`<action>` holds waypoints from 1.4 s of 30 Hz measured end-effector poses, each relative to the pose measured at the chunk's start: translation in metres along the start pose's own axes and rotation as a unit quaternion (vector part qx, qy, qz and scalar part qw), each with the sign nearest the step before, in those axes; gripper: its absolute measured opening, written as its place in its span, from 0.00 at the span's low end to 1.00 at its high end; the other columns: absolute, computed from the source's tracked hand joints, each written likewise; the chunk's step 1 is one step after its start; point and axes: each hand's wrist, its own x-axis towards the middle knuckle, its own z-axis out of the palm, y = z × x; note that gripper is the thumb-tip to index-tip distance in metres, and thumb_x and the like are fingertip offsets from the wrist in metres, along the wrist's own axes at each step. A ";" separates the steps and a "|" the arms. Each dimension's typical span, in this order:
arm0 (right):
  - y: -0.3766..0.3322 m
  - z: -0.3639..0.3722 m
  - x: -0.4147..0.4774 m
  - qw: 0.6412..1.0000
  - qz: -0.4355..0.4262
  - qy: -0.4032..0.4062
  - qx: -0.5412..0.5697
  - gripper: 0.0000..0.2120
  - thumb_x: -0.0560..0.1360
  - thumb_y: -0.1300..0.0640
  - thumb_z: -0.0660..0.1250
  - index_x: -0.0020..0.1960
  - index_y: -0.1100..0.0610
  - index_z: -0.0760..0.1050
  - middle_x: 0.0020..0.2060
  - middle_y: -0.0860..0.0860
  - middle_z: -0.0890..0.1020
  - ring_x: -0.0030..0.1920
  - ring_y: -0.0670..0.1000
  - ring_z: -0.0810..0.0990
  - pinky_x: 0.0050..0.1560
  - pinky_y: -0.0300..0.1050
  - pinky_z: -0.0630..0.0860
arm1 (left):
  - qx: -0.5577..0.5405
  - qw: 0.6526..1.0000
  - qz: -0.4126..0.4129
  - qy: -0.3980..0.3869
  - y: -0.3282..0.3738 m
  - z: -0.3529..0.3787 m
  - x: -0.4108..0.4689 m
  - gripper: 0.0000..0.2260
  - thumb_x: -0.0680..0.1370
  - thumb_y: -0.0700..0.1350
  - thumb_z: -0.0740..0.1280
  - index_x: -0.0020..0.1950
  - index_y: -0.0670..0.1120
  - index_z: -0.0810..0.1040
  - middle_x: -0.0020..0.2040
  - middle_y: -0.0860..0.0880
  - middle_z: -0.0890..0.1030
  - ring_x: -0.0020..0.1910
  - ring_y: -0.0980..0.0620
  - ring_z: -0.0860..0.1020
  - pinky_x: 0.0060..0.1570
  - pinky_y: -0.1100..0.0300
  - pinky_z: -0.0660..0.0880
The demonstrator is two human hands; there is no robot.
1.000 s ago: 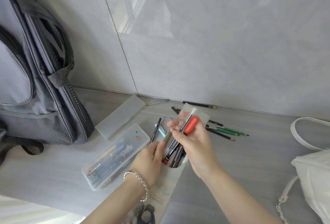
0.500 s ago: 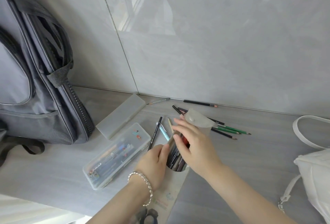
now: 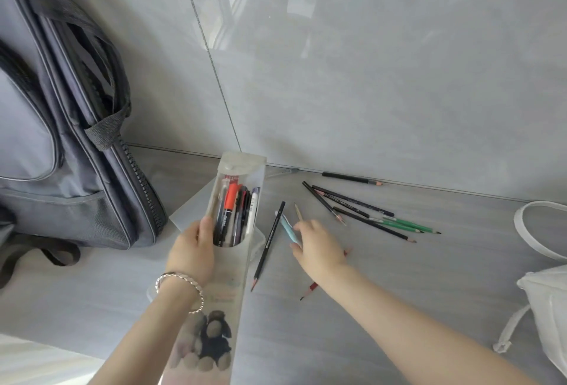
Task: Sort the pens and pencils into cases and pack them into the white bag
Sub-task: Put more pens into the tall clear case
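My left hand point(image 3: 191, 249) grips a tall translucent pouch case point(image 3: 237, 166), lifted off the table with its flap up. Several pens point(image 3: 233, 215) stand inside it, one with an orange cap. My right hand point(image 3: 319, 249) lies low over the table to the right, fingers stretched out and touching a light blue pen point(image 3: 287, 226). A black pencil point(image 3: 268, 245) lies just left of that pen. A red pencil point(image 3: 310, 289) pokes out from under my right wrist. More dark and green pencils point(image 3: 383, 219) are scattered further right. The white bag point(image 3: 549, 308) sits at the right edge.
A grey backpack point(image 3: 61, 139) leans against the wall at the left. A frosted case lid point(image 3: 190, 212) and a clear hard case point(image 3: 259, 238) lie mostly hidden behind the pouch. One dark pencil point(image 3: 349, 178) rests along the tiled wall.
My left hand has raised the pouch upright and toward the left. My right hand has let go of the pouch and dropped to the loose pens on the table.
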 end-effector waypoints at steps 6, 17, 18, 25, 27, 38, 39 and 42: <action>-0.019 0.001 0.018 0.994 0.039 -0.030 -0.094 0.14 0.76 0.60 0.61 0.61 0.60 0.67 0.56 0.58 0.77 0.55 0.59 0.78 0.49 0.48 0.75 | -0.007 1.000 -0.010 -0.004 -0.016 0.000 0.003 0.18 0.81 0.50 0.52 0.41 0.42 0.75 0.34 0.49 0.73 0.34 0.50 0.70 0.32 0.65 0.64; 0.000 -0.062 -0.022 0.937 0.100 0.064 0.330 0.13 0.79 0.47 0.53 0.38 0.51 0.63 0.28 0.47 0.67 0.27 0.49 0.66 0.33 0.45 0.65 | 0.016 0.996 0.018 -0.086 -0.009 0.022 -0.012 0.19 0.80 0.52 0.52 0.46 0.41 0.77 0.37 0.46 0.76 0.35 0.50 0.72 0.36 0.62 0.66; -0.002 -0.066 -0.031 0.915 0.077 0.099 0.385 0.11 0.79 0.46 0.53 0.42 0.50 0.66 0.29 0.45 0.67 0.28 0.48 0.67 0.35 0.45 0.66 | 0.016 0.995 0.024 -0.097 -0.006 0.026 -0.017 0.19 0.80 0.53 0.52 0.45 0.41 0.77 0.36 0.46 0.76 0.35 0.50 0.71 0.36 0.61 0.67; -0.002 -0.082 -0.068 0.834 0.032 0.205 0.511 0.26 0.73 0.60 0.68 0.58 0.36 0.60 0.28 0.47 0.79 0.28 0.46 0.79 0.31 0.39 0.77 | 0.023 0.978 0.093 -0.188 0.016 0.053 -0.052 0.18 0.80 0.53 0.53 0.45 0.42 0.76 0.36 0.47 0.77 0.39 0.49 0.75 0.44 0.58 0.71; -0.003 -0.074 -0.076 0.856 0.051 0.167 0.487 0.35 0.71 0.61 0.71 0.63 0.35 0.54 0.29 0.47 0.81 0.27 0.44 0.79 0.33 0.40 0.78 | 0.007 0.976 0.104 -0.191 0.022 0.058 -0.057 0.18 0.80 0.52 0.54 0.44 0.40 0.76 0.34 0.48 0.74 0.37 0.50 0.72 0.42 0.58 0.69; 0.002 -0.041 -0.083 0.958 -0.038 0.213 0.190 0.30 0.73 0.36 0.54 0.65 0.54 0.70 0.53 0.46 0.77 0.58 0.44 0.68 0.61 0.41 0.68 | -0.009 0.982 0.086 -0.169 0.010 0.053 -0.061 0.19 0.80 0.51 0.53 0.46 0.39 0.77 0.37 0.45 0.77 0.37 0.50 0.73 0.40 0.60 0.68; 0.000 -0.035 -0.084 0.960 -0.061 0.226 0.155 0.31 0.75 0.35 0.51 0.65 0.56 0.70 0.54 0.48 0.79 0.61 0.45 0.66 0.62 0.41 0.66 | -0.016 0.981 0.086 -0.171 0.010 0.053 -0.063 0.19 0.80 0.50 0.53 0.45 0.38 0.77 0.37 0.45 0.77 0.37 0.50 0.72 0.40 0.59 0.68; 0.000 -0.029 -0.084 0.959 -0.078 0.224 0.153 0.29 0.74 0.37 0.54 0.67 0.54 0.68 0.59 0.48 0.77 0.63 0.45 0.63 0.64 0.52 0.68 | -0.021 0.982 0.084 -0.169 0.011 0.051 -0.068 0.19 0.80 0.51 0.53 0.45 0.38 0.77 0.34 0.46 0.76 0.34 0.51 0.71 0.39 0.58 0.68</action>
